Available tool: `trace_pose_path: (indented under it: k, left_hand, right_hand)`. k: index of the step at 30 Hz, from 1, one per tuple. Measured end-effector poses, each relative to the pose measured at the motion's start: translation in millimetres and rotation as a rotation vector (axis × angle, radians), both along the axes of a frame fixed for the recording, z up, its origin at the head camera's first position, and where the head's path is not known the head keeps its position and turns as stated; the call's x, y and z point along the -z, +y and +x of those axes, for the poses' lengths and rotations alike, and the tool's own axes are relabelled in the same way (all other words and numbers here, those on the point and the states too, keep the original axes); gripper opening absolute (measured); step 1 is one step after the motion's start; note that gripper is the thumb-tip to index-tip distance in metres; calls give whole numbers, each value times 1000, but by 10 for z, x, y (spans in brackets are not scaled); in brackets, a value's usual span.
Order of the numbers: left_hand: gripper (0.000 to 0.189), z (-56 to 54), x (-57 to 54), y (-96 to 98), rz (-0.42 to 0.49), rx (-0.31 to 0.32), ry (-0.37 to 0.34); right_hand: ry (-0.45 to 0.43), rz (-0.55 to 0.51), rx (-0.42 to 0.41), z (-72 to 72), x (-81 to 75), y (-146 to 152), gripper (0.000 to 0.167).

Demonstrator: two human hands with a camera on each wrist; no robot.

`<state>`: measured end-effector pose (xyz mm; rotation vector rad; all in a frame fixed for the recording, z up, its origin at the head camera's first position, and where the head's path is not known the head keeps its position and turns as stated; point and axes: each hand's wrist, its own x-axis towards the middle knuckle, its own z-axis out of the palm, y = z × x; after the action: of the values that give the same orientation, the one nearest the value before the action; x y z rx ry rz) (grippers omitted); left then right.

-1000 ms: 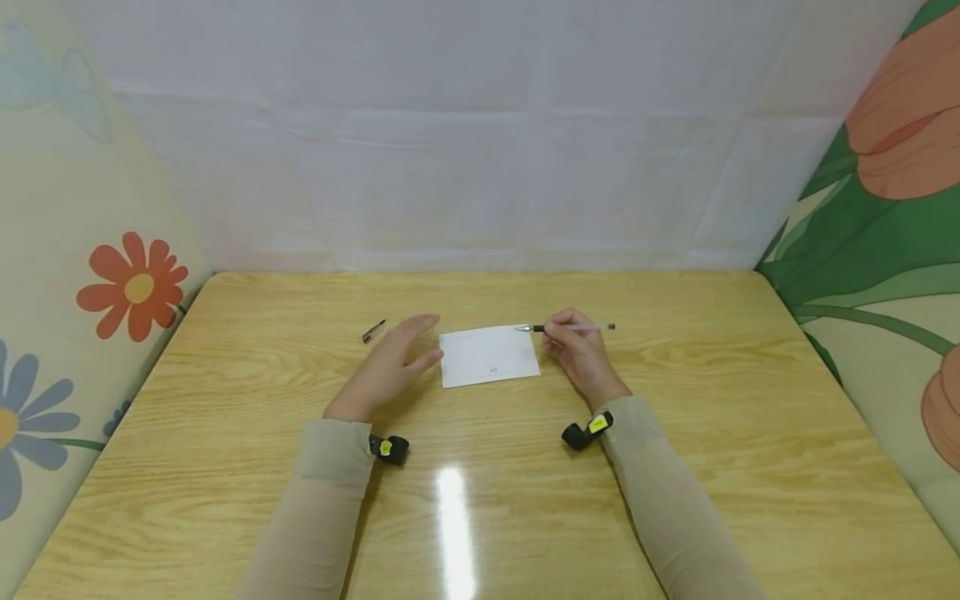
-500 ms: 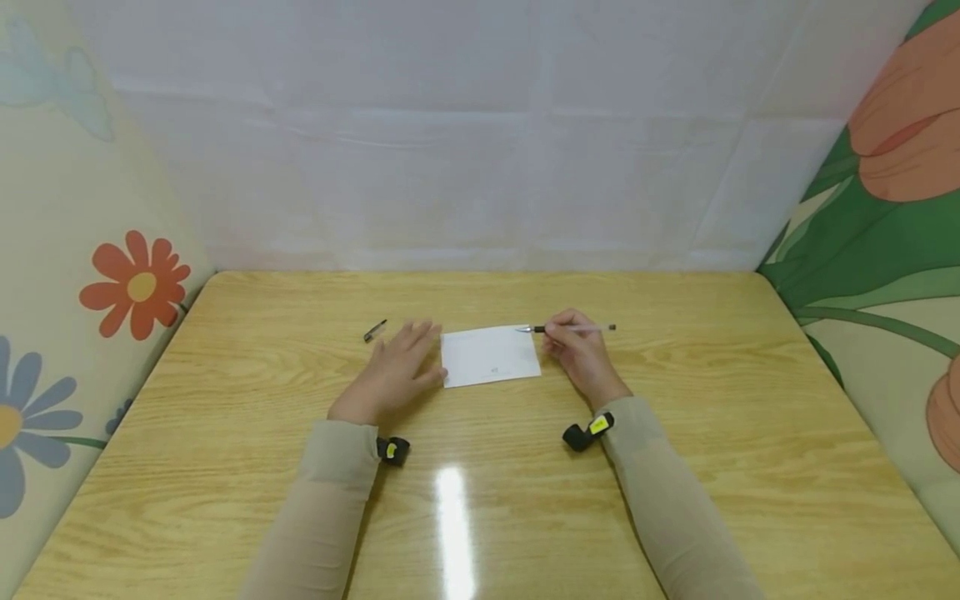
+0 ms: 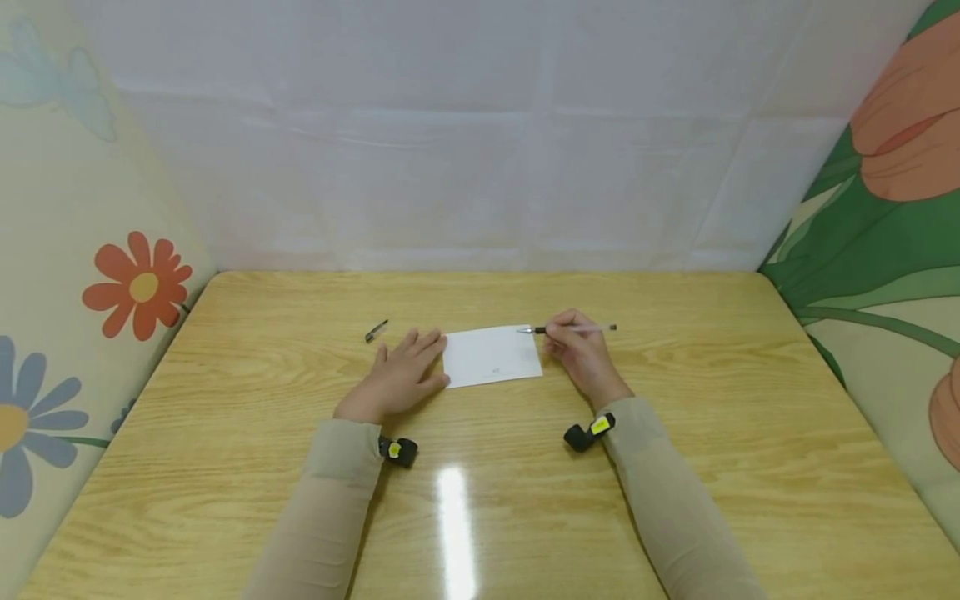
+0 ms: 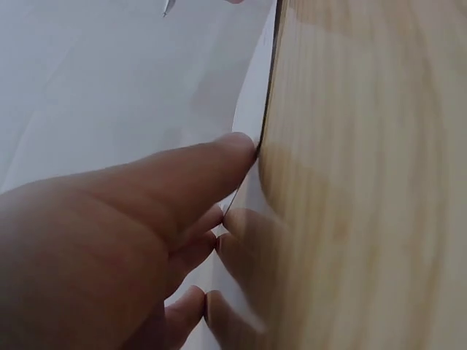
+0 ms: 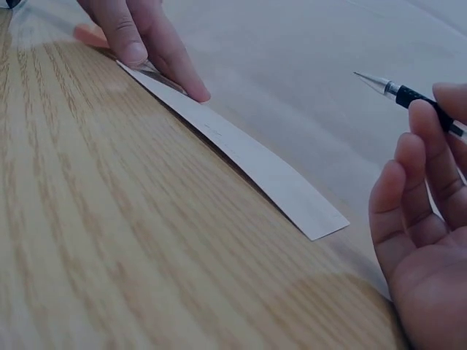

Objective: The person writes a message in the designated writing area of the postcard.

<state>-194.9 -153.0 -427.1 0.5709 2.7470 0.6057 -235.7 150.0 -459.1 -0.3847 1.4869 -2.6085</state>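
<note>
L hand [image 3: 397, 379], fingers out straight, on paper [image 3: 491, 357] @ 9 o'clock; R hand [image 3: 583, 354] pinches pen [image 3: 539, 330] @ 3; cap [image 3: 377, 332] nr L hand, 11 o'clock.

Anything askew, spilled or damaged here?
I see no spill or damage. One oddity: the white card isn't quite flat; the right wrist view shows it bowed, with dark shadow under its near edge. The loose cap beyond the left hand fits the uncapped pen in the right hand.
</note>
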Motion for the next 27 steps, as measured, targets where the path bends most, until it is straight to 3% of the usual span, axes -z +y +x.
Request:
trace_pose_path:
  k: [15, 21, 27]
  left_hand:
    - [68, 11, 8, 15, 10, -9, -10]
    - [68, 8, 13, 24, 11, -8, -6]
    - [68, 13, 19, 14, 8, -14, 2]
  right_hand:
    - [0, 129, 25, 19, 12, -40, 26]
    - [34, 207, 58, 57, -8, -107, 16]
    - [61, 214, 43, 96, -21, -213, 7]
